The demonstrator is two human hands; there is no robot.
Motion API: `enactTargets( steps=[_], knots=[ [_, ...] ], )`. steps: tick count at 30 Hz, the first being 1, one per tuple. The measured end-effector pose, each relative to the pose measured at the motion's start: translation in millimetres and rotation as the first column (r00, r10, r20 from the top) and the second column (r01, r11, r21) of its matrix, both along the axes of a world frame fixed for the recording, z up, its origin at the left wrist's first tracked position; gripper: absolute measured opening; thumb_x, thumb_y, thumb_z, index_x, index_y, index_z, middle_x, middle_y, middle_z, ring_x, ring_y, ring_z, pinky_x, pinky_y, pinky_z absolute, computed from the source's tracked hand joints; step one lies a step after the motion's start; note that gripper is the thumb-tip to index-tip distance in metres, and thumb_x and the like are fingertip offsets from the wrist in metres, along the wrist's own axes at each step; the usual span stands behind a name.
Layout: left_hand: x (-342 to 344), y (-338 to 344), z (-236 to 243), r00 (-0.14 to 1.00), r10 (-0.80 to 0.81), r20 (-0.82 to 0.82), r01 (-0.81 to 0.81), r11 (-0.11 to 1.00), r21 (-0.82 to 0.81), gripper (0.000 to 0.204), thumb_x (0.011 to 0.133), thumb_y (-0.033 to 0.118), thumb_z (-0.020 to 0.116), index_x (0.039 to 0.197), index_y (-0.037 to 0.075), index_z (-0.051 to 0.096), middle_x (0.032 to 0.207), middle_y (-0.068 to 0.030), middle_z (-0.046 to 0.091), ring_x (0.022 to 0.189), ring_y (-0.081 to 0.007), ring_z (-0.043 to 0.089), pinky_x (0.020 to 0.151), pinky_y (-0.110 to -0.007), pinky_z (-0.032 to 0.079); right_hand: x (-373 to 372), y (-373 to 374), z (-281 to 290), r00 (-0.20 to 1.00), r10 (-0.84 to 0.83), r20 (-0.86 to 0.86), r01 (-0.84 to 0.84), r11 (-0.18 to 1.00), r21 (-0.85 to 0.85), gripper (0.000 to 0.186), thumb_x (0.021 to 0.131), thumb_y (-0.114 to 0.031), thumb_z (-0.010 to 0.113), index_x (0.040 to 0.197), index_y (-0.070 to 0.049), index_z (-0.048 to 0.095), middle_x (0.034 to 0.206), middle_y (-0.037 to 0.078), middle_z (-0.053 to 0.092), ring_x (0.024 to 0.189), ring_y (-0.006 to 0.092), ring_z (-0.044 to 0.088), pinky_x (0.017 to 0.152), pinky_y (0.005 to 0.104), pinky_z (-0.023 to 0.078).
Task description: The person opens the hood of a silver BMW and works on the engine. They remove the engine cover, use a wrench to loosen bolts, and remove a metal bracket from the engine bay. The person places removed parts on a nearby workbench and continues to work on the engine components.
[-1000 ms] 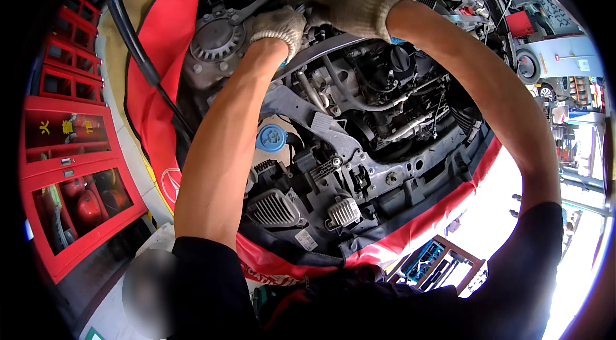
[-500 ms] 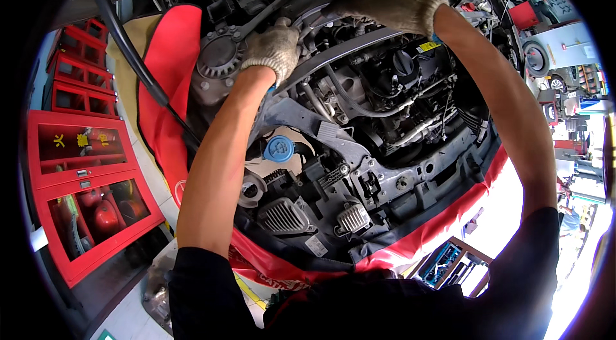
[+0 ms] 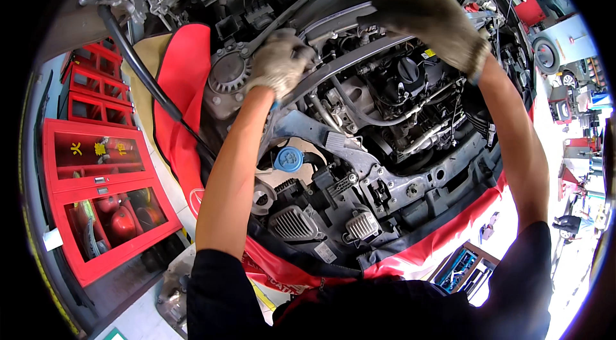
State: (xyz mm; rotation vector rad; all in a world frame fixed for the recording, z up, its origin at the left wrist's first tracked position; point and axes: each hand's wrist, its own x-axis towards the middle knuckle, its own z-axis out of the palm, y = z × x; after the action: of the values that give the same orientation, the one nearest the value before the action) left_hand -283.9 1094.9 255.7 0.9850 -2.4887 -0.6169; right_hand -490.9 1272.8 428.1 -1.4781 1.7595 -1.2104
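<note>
My left hand (image 3: pixel 277 65), in a beige knit work glove, is closed near the left end of a dark metal crossbar (image 3: pixel 350 61) in the engine bay. What its fingers hold, if anything, is hidden. Beside it is the round strut mount (image 3: pixel 230 72). My right hand (image 3: pixel 443 25), in a matching glove, reaches over the rear of the engine; motion smears its fingers. Below it sits the engine (image 3: pixel 417 90) with a black round oil filler cap (image 3: pixel 409 69). A curved dark trim strip (image 3: pixel 340 21) runs between the two hands.
A blue reservoir cap (image 3: pixel 289 159) is at the front left of the bay. Red fender covers (image 3: pixel 183 90) drape the car's edges. A red cabinet (image 3: pixel 106 186) with fire extinguishers stands on the left. A tool tray (image 3: pixel 459 269) lies at lower right. The black hood strut (image 3: pixel 141 77) slants at left.
My right hand has shifted right and slightly down over the engine. My left hand has turned and its fingers have curled in. The whole view has moved slightly.
</note>
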Motion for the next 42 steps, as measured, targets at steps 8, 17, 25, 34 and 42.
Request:
enactTargets(
  steps=[8, 17, 25, 34, 42],
  knots=[
    [43.1, -43.3, 12.0, 0.958, 0.283, -0.051, -0.195, 0.767, 0.611, 0.016, 0.093, 0.01, 0.058, 0.097, 0.001, 0.071, 0.088, -0.0187, 0.074, 0.075, -0.0241, 0.074, 0.068, -0.032, 0.057, 13.1, 97.3, -29.1, 0.844, -0.112, 0.524, 0.191, 0.977, -0.098, 0.046, 0.094, -0.017, 0.074, 0.131, 0.008, 0.06, 0.121, 0.018, 0.07, 0.109, 0.0243, 0.072, 0.089, 0.0298, 0.062],
    [15.7, 8.8, 40.3, 0.668, -0.08, 0.74, 0.051, 0.997, 0.062, 0.059, 0.094, 0.055, 0.052, 0.121, 0.007, 0.07, 0.114, -0.0232, 0.072, 0.107, -0.0387, 0.07, 0.092, -0.048, 0.055, 15.0, 182.5, -51.5, 0.758, -0.305, 0.577, 0.325, 0.943, 0.072, 0.05, 0.092, -0.018, 0.077, 0.13, 0.009, 0.058, 0.116, 0.018, 0.07, 0.102, 0.0208, 0.072, 0.086, 0.0299, 0.062],
    [43.2, -20.1, 112.3, 0.887, 0.09, 0.452, -0.047, 0.993, -0.106, 0.057, 0.092, 0.058, 0.065, 0.097, 0.002, 0.075, 0.093, -0.0183, 0.075, 0.085, -0.0308, 0.071, 0.077, -0.042, 0.054, 5.3, 221.2, -63.5, 0.733, -0.347, 0.585, 0.377, 0.923, 0.075, 0.049, 0.093, -0.021, 0.076, 0.13, 0.007, 0.059, 0.115, 0.014, 0.07, 0.099, 0.0198, 0.071, 0.087, 0.0309, 0.061],
    [148.7, 47.4, 182.5, 0.967, 0.013, -0.256, 0.063, 0.956, 0.285, 0.037, 0.1, 0.025, 0.059, 0.118, -0.005, 0.071, 0.108, -0.0117, 0.075, 0.104, -0.0198, 0.069, 0.095, -0.033, 0.052, 14.3, 281.3, -74.1, 0.673, -0.198, 0.712, 0.381, 0.919, -0.104, 0.049, 0.093, -0.029, 0.078, 0.13, -0.001, 0.062, 0.113, 0.014, 0.069, 0.082, 0.0126, 0.067, 0.066, 0.0181, 0.056],
    [341.2, 177.8, 132.7, 0.655, 0.62, -0.432, -0.395, 0.768, 0.504, 0.04, 0.093, 0.029, 0.066, 0.116, -0.004, 0.068, 0.106, -0.01, 0.067, 0.097, -0.0155, 0.063, 0.088, -0.032, 0.051, 112.1, 316.4, -93.3, 0.489, -0.186, 0.852, 0.059, 0.982, 0.181, 0.054, 0.09, -0.036, 0.079, 0.118, 0.006, 0.061, 0.08, 0.018, 0.07, 0.052, 0.0216, 0.068, 0.039, 0.0279, 0.053]
  ],
)
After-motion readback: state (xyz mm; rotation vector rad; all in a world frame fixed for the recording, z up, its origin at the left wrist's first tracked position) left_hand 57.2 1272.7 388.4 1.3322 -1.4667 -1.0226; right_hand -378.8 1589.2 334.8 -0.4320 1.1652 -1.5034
